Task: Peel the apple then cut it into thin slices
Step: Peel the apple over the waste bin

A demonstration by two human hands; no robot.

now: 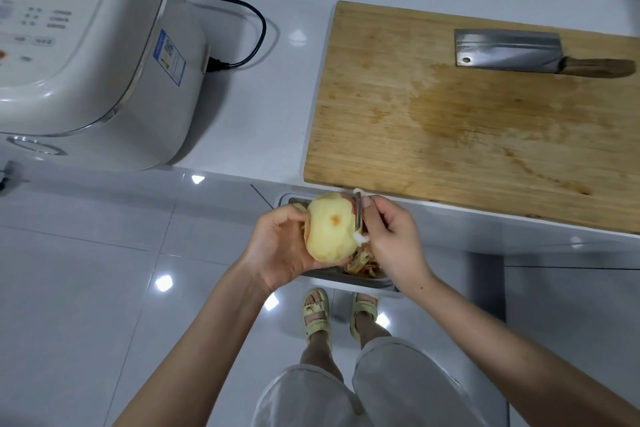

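Closest in, both hands are out off the counter edge, right above a metal bin (349, 279), so the peelings (362, 266) drop straight in instead of messing up the worktop. The left hand (280, 246) cups the apple (330, 229), fingers curled round its left side and underneath, which leaves the right side free for the blade. The right hand (391, 236) pinches a small peeler (358, 215), laid flat against the apple's right flank where a strip of red skin is left. Most of what shows is bare pale flesh, so I'd guess peeling is nearly done.

Further back, the wooden cutting board (450, 121) sits on the white counter (263, 114) with the cleaver (509, 48) parked flat at its far edge, ready for slicing. Far left is a rice cooker (86, 45), with its black cord (256, 21) looped well away from the board.
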